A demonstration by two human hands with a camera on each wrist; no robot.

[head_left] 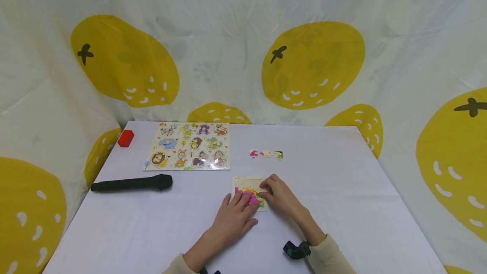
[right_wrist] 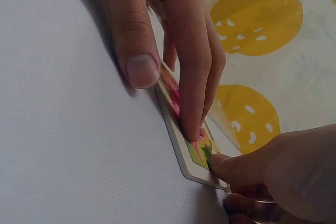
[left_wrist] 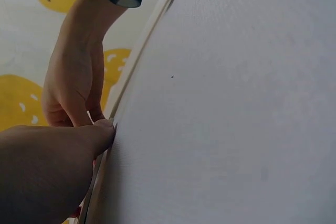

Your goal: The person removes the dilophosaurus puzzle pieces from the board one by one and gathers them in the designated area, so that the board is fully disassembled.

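A small jigsaw puzzle tray (head_left: pixel 248 180) with a pale frame lies on the table, partly filled with a pink, yellow and green picture. My left hand (head_left: pixel 234 219) lies over its lower left part, the fingertips pressing on the pink pieces (right_wrist: pixel 173 98). At the right edge, my right hand (head_left: pixel 280 195) grips the tray, thumb on the green part of the picture and other fingers curled by the frame's outer side. The right wrist view shows the right thumb (right_wrist: pixel 223 166) close to the left fingertips. Several picture parts are hidden under the hands.
Loose jigsaw pieces (head_left: pixel 266 154) lie in a row behind the tray. Further left are an animal puzzle board (head_left: pixel 186 146), a black microphone (head_left: pixel 131 184) and a red hexagonal block (head_left: pixel 125 138). A curtain printed with yellow fruit (head_left: pixel 313 64) hangs behind the white table (head_left: pixel 335 172).
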